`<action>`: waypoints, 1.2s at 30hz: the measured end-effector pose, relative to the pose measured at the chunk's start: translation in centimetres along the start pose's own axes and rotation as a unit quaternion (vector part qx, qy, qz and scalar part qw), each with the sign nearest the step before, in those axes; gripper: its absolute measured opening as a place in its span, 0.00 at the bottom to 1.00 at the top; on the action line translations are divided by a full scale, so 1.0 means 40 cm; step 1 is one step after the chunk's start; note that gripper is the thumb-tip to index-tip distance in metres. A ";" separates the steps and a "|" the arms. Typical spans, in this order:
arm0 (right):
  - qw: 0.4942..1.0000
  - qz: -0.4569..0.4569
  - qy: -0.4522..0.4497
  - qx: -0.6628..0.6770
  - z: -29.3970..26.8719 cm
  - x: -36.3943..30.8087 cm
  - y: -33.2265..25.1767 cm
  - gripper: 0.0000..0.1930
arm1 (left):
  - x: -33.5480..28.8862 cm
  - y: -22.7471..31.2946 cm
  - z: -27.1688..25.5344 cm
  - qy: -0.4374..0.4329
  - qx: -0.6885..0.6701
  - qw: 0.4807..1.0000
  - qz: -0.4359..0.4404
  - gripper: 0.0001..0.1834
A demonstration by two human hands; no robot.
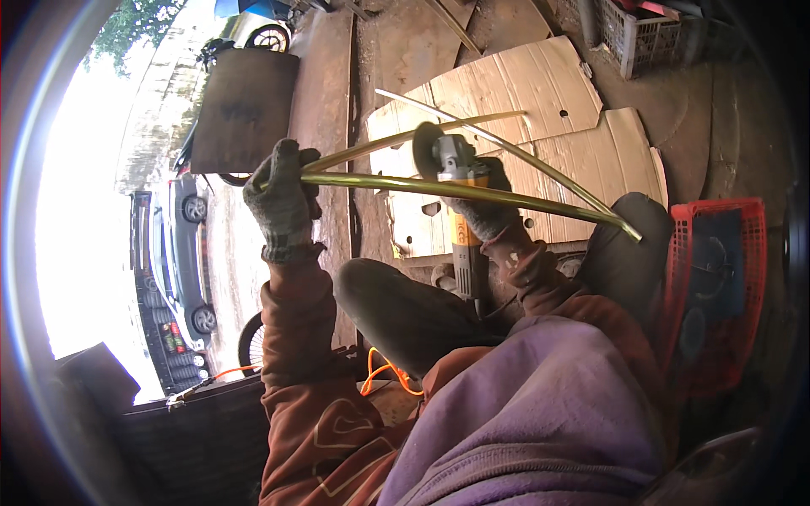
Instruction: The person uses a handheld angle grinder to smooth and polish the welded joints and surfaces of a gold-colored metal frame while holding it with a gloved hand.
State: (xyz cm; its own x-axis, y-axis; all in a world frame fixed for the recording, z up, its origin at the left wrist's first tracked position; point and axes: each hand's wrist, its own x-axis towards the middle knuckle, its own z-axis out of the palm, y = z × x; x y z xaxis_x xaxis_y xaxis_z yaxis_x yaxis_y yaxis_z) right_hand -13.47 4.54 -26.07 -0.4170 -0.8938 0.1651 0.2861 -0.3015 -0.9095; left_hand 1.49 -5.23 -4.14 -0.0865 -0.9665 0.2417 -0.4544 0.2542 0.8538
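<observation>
My left hand [282, 199], in a grey work glove, grips the left end of a thin, shiny yellow metal frame [523, 201] made of bent rods. The frame stretches to the right across my raised knees [396, 304]. My right hand [483, 211], also gloved, holds a yellow and grey angle grinder [460, 185]. Its disc [426, 150] sits against the upper rod of the frame. An orange cable [384, 375] trails below the grinder between my legs.
Flat cardboard sheets [540, 101] lie on the ground ahead. A red plastic crate [717, 287] stands at my right. Rusty metal sheets [249, 110] lean at the upper left. Parked cars [187, 253] line a bright street on the left.
</observation>
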 end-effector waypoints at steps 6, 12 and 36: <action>0.971 -0.082 0.096 0.202 0.135 -0.063 -0.080 0.24 | -0.006 -0.004 0.005 0.006 -0.003 1.000 -0.012 0.21; 0.998 0.037 0.037 0.038 -0.032 -0.029 0.036 0.12 | -0.023 -0.019 0.010 0.002 -0.005 1.000 -0.024 0.22; 0.987 0.010 0.070 0.141 0.063 -0.051 0.007 0.15 | -0.043 -0.053 0.000 0.034 -0.003 0.998 -0.045 0.23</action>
State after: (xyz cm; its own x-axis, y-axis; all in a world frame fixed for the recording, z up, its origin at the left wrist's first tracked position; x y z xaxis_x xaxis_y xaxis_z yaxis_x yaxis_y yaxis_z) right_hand -10.37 5.43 -25.69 -0.5187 -0.8516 0.0757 0.5163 -0.3826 -0.7662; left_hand 2.62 -4.11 -6.38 0.0146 -0.9808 0.1946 -0.4516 0.1672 0.8764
